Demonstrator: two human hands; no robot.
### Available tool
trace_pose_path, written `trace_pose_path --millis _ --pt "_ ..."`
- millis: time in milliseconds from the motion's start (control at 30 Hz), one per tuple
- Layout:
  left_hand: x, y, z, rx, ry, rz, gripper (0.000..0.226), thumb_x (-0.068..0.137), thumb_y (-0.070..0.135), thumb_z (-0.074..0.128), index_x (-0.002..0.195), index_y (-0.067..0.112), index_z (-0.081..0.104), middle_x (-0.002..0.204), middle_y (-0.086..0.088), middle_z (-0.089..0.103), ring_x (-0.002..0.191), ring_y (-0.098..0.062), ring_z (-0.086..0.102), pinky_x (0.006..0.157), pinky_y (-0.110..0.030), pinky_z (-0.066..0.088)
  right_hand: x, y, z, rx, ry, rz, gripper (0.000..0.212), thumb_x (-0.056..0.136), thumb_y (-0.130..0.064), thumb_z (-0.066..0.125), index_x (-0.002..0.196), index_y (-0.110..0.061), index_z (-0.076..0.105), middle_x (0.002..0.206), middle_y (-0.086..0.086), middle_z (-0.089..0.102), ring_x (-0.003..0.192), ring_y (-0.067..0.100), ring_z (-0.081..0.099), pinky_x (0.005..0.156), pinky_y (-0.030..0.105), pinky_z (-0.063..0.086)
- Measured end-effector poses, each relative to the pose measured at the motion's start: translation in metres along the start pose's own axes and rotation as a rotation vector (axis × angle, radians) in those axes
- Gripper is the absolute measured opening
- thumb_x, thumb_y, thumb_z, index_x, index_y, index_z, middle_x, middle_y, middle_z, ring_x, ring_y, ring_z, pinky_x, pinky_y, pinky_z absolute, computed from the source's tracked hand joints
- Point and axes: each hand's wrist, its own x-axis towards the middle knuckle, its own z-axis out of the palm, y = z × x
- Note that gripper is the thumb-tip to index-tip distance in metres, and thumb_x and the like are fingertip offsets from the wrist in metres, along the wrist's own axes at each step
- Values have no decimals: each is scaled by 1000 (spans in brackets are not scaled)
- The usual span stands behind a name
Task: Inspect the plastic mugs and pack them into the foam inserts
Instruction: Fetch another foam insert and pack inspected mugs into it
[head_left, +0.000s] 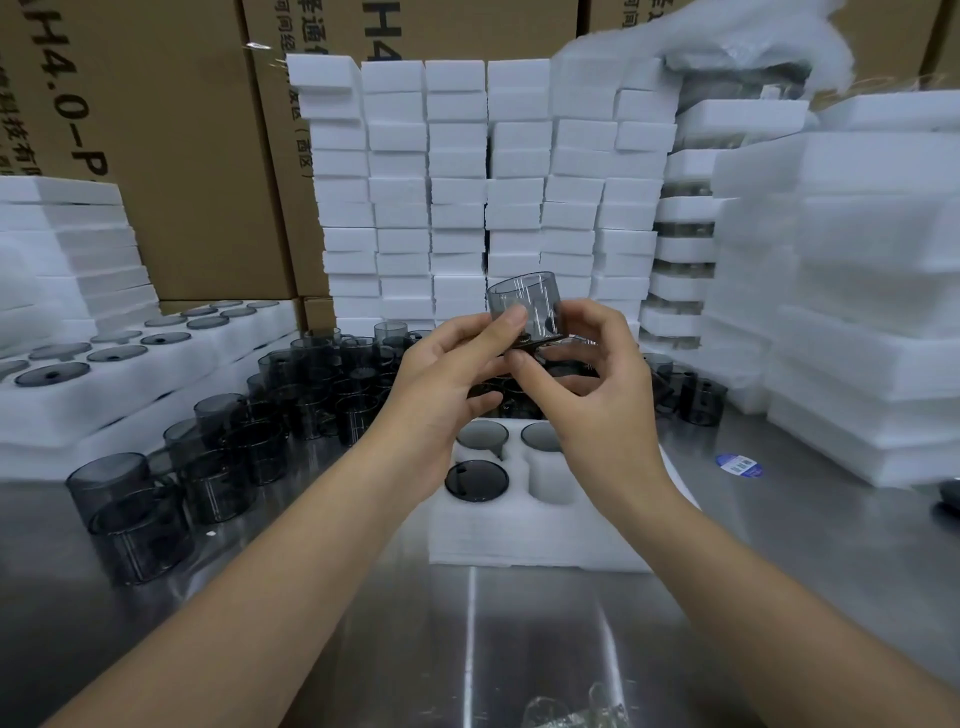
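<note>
My left hand (441, 374) and right hand (597, 400) pinch one smoky mug (524, 304); the foam insert (519, 540) shows three packed, and many loose mugs (306, 400) wait.

I see both my bare forearms reaching forward and converging on the smoky grey transparent plastic mug (524, 304). My left hand (441, 379) pinches its lower wall, thumb on top. My right hand (597, 400) grips its base from the right, fingers curled.
</note>
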Motion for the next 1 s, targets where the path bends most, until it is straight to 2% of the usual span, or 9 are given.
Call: trace_pose_path --millis 167,300,400,467,533,667,800,933,1000 --pt "4 0 0 23 52 4 30 101 44 70 120 23 78 119 6 80 111 -10 76 87 -35 49 2 1 2 116 36 64 38 95 -26 79 131 -23 66 115 -10 76 106 11 73 83 23 58" --pt "5 -5 0 117 96 85 16 99 34 75 114 31 80 113 14 79 103 -4 73 82 -28 49 9 -1 0 273 96 311 21 94 -34 68 108 -20 76 107 -1 79 100 12 75 78 27 57" --pt "6 -13 1 307 145 274 41 90 23 87 124 38 70 126 13 68 107 -1 68 85 -19 54 12 -2 -4 443 59 493 24 102 -34 57 105 -18 75 111 7 80 95 16 76 80 31 52" --pt "5 -17 1 431 133 355 61 85 20 91 134 40 62 138 14 59 120 -1 62 89 -19 54 12 -2 -6 514 10 552 34 101 -38 52 114 -16 74 111 6 81 90 15 75 82 32 51" --pt "5 -21 1 476 119 401 65 83 19 92 137 39 61 140 17 59 124 1 59 84 -19 55 11 -3 -5 568 -49 605 48 99 -41 48 125 -9 73 114 10 81 85 15 74 81 32 51" --pt "6 -25 0 556 176 522 57 80 21 92 130 36 68 128 20 66 123 1 61 83 -13 52 9 -3 -3 581 -176 660 50 101 -46 44 116 -11 77 113 13 81 78 16 74 70 29 51" --pt "6 -23 -1 591 221 575 59 83 22 90 135 37 67 129 20 66 124 -3 61 89 -16 51 9 -3 -2 529 -165 613 40 103 -41 49 118 -15 75 112 9 79 84 19 72 66 29 53" --pt "8 -22 -4 611 265 579 57 83 30 89 135 37 67 127 23 65 117 -2 62 91 -19 47 8 -3 -3 480 -199 573 41 103 -36 56 133 -12 70 126 13 76 99 19 73 75 32 55" --pt "7 -22 -3 617 269 588 58 83 37 86 137 40 64 129 23 64 118 -3 61 92 -25 49 8 -3 -1 468 -212 558 39 103 -36 57 131 -12 69 125 9 78 98 17 74 79 33 54"
